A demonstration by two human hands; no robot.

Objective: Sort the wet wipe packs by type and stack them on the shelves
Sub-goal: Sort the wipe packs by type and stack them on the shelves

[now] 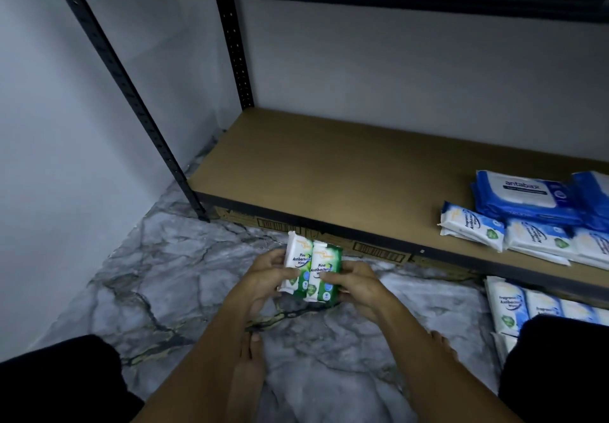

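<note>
Two green-and-white pine antibacterial wipe packs are held side by side above the floor, just in front of the low shelf. My left hand grips the left pack, thumb across its front. My right hand grips the right pack the same way. The brown shelf board carries blue antabax packs at its right end, with white-and-blue fragrance antibacterial packs in front of them. Its left half is bare.
More white-and-blue packs lie on the marble floor under the shelf's right end. A black perforated upright stands at the shelf's front left corner. Flat cardboard lies beneath the shelf. My bare feet and dark-clothed knees fill the bottom.
</note>
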